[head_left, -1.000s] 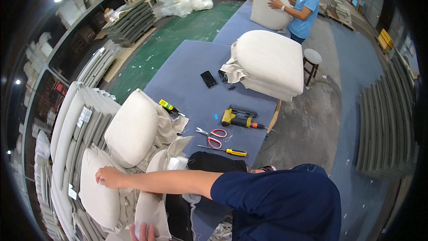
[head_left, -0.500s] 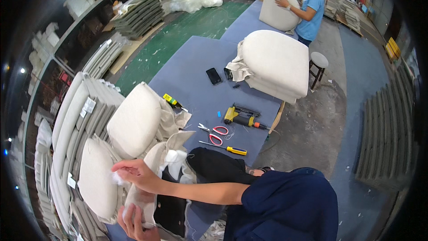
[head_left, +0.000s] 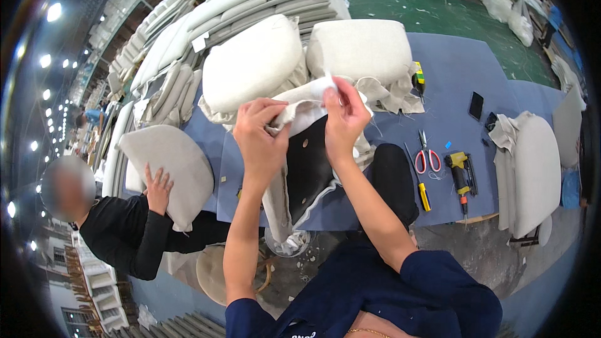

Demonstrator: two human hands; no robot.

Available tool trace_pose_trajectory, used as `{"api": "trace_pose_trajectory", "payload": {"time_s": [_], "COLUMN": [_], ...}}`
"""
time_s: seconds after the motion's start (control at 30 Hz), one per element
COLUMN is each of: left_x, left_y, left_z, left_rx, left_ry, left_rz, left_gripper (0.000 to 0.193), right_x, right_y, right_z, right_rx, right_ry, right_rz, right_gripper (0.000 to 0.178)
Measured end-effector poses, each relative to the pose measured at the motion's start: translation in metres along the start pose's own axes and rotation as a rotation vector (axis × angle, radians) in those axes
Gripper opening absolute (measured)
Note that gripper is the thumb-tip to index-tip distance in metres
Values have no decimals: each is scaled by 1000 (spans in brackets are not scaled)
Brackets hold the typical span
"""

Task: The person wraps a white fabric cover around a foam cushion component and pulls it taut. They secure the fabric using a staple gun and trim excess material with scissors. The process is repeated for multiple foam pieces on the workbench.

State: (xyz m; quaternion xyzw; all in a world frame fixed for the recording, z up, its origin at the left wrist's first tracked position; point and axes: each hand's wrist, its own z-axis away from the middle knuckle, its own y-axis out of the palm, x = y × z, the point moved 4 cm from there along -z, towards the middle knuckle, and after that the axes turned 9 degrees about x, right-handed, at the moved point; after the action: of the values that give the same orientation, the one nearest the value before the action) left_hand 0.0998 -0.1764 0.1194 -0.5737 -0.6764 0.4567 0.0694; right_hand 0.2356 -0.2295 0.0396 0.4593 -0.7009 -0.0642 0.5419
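A seat cushion with a black underside (head_left: 311,161) and loose beige fabric edges lies in front of me. My left hand (head_left: 261,130) is closed on its beige fabric cover (head_left: 289,114), holding the edge up. Just to the right, my right hand (head_left: 344,116) pinches a tuft of white stuffing (head_left: 323,86) at the far edge of the black panel. More white padding shows beneath the lifted fabric. Beyond my hands stand two plump beige cushions, one at the left (head_left: 253,53) and one at the right (head_left: 358,50).
On the blue-grey table (head_left: 447,69) lie red-handled scissors (head_left: 427,153), a yellow screwdriver (head_left: 424,195), a yellow staple gun (head_left: 461,178), a yellow-black cutter (head_left: 419,81) and a phone (head_left: 476,105). Stacked cushions (head_left: 529,169) stand at right. A co-worker (head_left: 119,231) at left holds a cushion (head_left: 169,169).
My view has swung left, bringing a co-worker in. My right hand has brought the white stuffing from out beside a cushion to the open cover. My left hand now grips the fabric edge.
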Motion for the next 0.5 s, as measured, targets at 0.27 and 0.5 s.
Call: {"api": "trace_pose_trajectory", "payload": {"time_s": [0.27, 0.5], "left_x": [32, 25], "left_y": [-3, -9], "left_z": [-8, 20], "left_rx": [47, 57], "left_ry": [-22, 157], "left_rz": [160, -98], "left_gripper": [18, 19], "right_x": [-16, -27], "right_y": [29, 13], "right_z": [37, 39], "right_rx": [236, 262], "right_ry": [196, 134], "right_rz": [12, 119], "right_gripper": [14, 20]}}
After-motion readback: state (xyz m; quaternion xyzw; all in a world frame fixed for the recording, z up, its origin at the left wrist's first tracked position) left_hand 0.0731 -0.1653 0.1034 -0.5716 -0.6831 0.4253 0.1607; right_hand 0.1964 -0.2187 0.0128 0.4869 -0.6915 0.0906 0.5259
